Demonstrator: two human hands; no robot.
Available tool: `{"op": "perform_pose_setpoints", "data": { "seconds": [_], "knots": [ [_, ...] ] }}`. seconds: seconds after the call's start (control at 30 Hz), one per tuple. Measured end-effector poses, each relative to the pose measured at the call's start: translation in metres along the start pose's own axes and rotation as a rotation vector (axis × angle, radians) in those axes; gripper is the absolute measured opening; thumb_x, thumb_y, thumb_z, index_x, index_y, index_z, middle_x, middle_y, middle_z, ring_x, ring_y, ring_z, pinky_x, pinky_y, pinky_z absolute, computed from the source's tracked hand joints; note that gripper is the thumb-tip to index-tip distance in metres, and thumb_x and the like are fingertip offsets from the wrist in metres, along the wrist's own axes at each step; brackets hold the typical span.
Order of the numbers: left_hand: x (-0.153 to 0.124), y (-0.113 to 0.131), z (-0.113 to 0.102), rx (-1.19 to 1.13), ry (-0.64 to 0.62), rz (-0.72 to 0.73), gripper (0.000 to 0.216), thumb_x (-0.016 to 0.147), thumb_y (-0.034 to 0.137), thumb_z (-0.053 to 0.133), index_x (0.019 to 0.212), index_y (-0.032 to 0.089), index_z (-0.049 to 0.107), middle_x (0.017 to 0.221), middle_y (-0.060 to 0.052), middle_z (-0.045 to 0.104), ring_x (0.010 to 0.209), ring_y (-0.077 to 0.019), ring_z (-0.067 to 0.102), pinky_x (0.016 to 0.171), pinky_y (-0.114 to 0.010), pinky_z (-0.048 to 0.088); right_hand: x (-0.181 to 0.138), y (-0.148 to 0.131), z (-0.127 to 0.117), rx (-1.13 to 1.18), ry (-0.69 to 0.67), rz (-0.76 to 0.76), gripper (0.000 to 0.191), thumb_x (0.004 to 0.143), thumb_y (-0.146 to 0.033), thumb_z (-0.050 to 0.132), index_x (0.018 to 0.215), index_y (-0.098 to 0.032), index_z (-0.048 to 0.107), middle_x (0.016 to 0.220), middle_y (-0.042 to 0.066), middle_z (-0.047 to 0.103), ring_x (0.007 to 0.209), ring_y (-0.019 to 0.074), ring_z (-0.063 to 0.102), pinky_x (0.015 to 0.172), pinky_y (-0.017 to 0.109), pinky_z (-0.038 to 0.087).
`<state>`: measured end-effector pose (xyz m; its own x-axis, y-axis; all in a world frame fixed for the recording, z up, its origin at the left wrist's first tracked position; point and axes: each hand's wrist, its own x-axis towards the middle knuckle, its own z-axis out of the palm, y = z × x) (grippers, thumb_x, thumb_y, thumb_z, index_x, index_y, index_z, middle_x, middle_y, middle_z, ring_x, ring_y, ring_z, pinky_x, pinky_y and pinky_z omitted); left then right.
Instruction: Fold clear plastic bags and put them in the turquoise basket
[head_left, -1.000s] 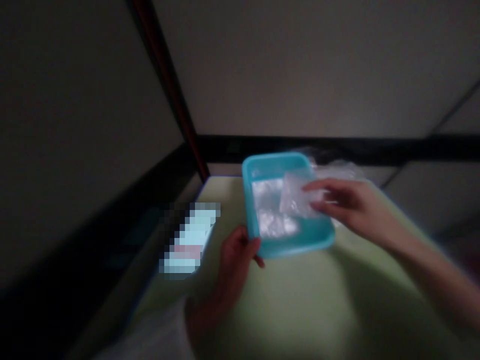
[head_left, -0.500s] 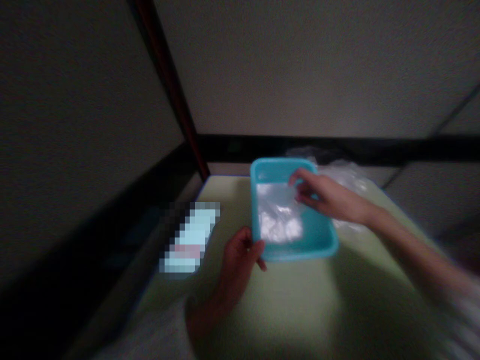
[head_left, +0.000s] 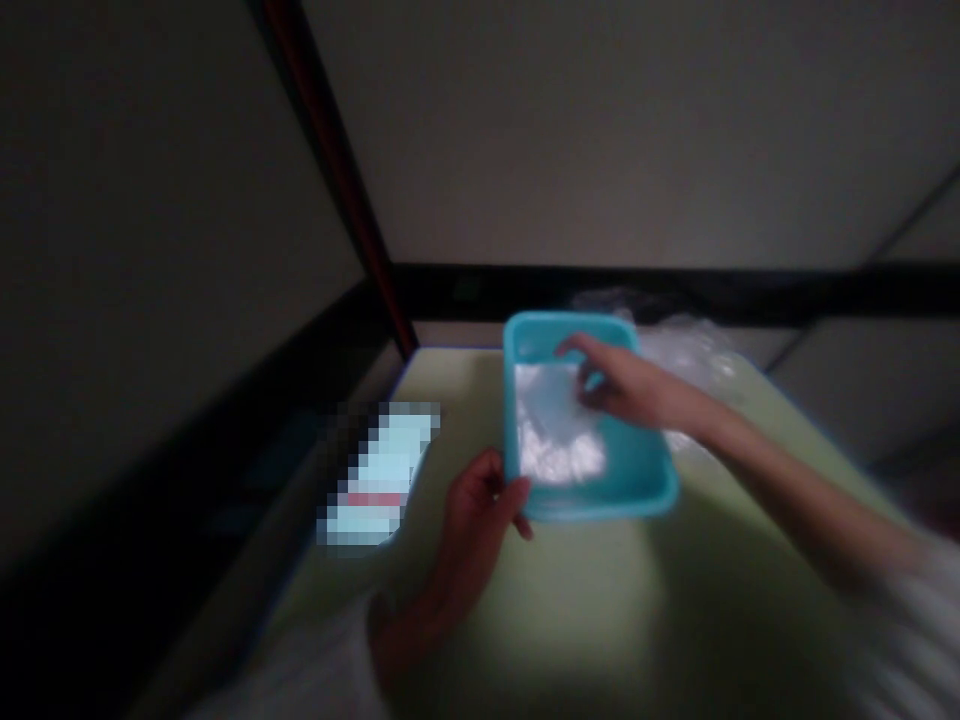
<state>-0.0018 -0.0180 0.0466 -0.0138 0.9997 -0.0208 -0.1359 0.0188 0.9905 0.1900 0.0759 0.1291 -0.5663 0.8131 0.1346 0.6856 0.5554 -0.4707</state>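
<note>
A turquoise plastic basket (head_left: 652, 495) is held up over the table, tilted toward me. Its lower left corner is gripped by my left hand (head_left: 487, 500), thumb on the rim and fingers around the outside. Inside the basket lies a shiny clear plastic bag (head_left: 559, 450), flat against the bottom on the left side. Over the basket's right half hovers my right hand (head_left: 622, 385), with its index finger stretched out and the others bent apart from it. I see nothing held in that hand; whether it touches the bag cannot be made out in the blur.
More crumpled clear plastic (head_left: 694, 350) lies behind and right of the basket. A bright, pixelated flat object (head_left: 382, 480) rests at the left edge of the yellow-green table (head_left: 585, 600). Walls rise behind and to the left, with a dark reddish post (head_left: 337, 180) between them.
My right hand has moved slightly left over the basket, its index finger now stretched further out. My left hand and the basket have hardly moved.
</note>
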Motion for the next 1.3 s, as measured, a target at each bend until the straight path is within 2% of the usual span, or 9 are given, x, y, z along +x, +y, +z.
{"op": "perform_pose_setpoints", "data": {
  "seconds": [0.07, 0.13, 0.3, 0.4, 0.63, 0.97, 1.17, 1.3],
  "knots": [
    [0.001, -0.001, 0.000, -0.008, 0.012, -0.002, 0.029, 0.066, 0.036, 0.065, 0.061, 0.019, 0.042, 0.055, 0.007, 0.045, 0.045, -0.0072, 0.047, 0.041, -0.019, 0.040, -0.001, -0.001, 0.008, 0.018, 0.043, 0.029, 0.050, 0.072, -0.003, 0.051, 0.119, -0.019, 0.043, 0.087, 0.003, 0.059, 0.078, 0.0183, 0.057, 0.071, 0.029, 0.043],
    [0.002, -0.002, 0.000, -0.013, 0.024, -0.004, 0.030, 0.065, 0.036, 0.066, 0.060, 0.019, 0.041, 0.055, 0.007, 0.045, 0.045, -0.0073, 0.047, 0.041, -0.019, 0.040, -0.001, -0.001, 0.017, 0.044, 0.047, 0.019, 0.047, 0.070, -0.002, 0.052, 0.113, -0.019, 0.046, 0.085, 0.001, 0.058, 0.077, 0.0181, 0.056, 0.071, 0.029, 0.042],
    [0.002, -0.002, 0.000, -0.024, 0.043, -0.006, 0.027, 0.066, 0.034, 0.066, 0.063, 0.018, 0.044, 0.056, 0.007, 0.047, 0.046, -0.0071, 0.048, 0.042, -0.019, 0.039, 0.005, -0.001, 0.035, 0.154, 0.031, -0.038, 0.024, 0.063, 0.002, 0.050, 0.075, -0.018, 0.051, 0.076, 0.000, 0.058, 0.075, 0.0159, 0.055, 0.070, 0.026, 0.041],
    [0.001, -0.001, 0.001, -0.030, 0.041, -0.001, 0.028, 0.065, 0.035, 0.066, 0.062, 0.019, 0.043, 0.054, 0.008, 0.046, 0.045, -0.0071, 0.048, 0.042, -0.019, 0.038, 0.008, -0.001, 0.043, 0.192, 0.000, -0.036, 0.020, 0.063, 0.002, 0.049, 0.066, -0.018, 0.052, 0.071, 0.000, 0.060, 0.074, 0.0151, 0.056, 0.071, 0.026, 0.042],
    [0.002, -0.003, 0.001, -0.038, 0.052, 0.013, 0.028, 0.066, 0.034, 0.067, 0.062, 0.019, 0.044, 0.054, 0.007, 0.047, 0.045, -0.0072, 0.048, 0.042, -0.019, 0.039, 0.002, -0.001, 0.053, 0.158, -0.072, 0.022, 0.019, 0.070, -0.001, 0.050, 0.076, -0.014, 0.061, 0.079, 0.006, 0.066, 0.075, 0.0163, 0.060, 0.072, 0.026, 0.046],
    [0.001, 0.003, 0.002, -0.031, 0.042, -0.006, 0.027, 0.065, 0.034, 0.067, 0.061, 0.018, 0.045, 0.055, 0.007, 0.047, 0.046, -0.0074, 0.048, 0.042, -0.019, 0.040, -0.005, -0.007, 0.040, 0.026, -0.242, 0.060, 0.021, 0.072, 0.001, 0.050, 0.076, -0.013, 0.065, 0.080, 0.008, 0.070, 0.079, 0.0183, 0.065, 0.073, 0.025, 0.045],
    [0.000, 0.003, 0.001, -0.031, 0.031, -0.007, 0.027, 0.066, 0.033, 0.067, 0.061, 0.018, 0.044, 0.055, 0.007, 0.047, 0.046, -0.0071, 0.047, 0.043, -0.019, 0.039, -0.009, -0.014, 0.039, -0.067, -0.251, 0.104, 0.020, 0.072, 0.002, 0.053, 0.077, -0.011, 0.067, 0.086, 0.014, 0.071, 0.085, 0.0245, 0.064, 0.074, 0.029, 0.044],
    [0.000, 0.003, 0.001, -0.024, 0.026, -0.014, 0.027, 0.066, 0.033, 0.067, 0.062, 0.018, 0.045, 0.055, 0.006, 0.048, 0.047, -0.0075, 0.048, 0.043, -0.019, 0.039, -0.007, -0.013, 0.042, -0.050, -0.258, 0.093, 0.021, 0.072, 0.002, 0.054, 0.078, -0.012, 0.067, 0.082, 0.010, 0.071, 0.080, 0.0199, 0.064, 0.073, 0.025, 0.044]
  ]
}}
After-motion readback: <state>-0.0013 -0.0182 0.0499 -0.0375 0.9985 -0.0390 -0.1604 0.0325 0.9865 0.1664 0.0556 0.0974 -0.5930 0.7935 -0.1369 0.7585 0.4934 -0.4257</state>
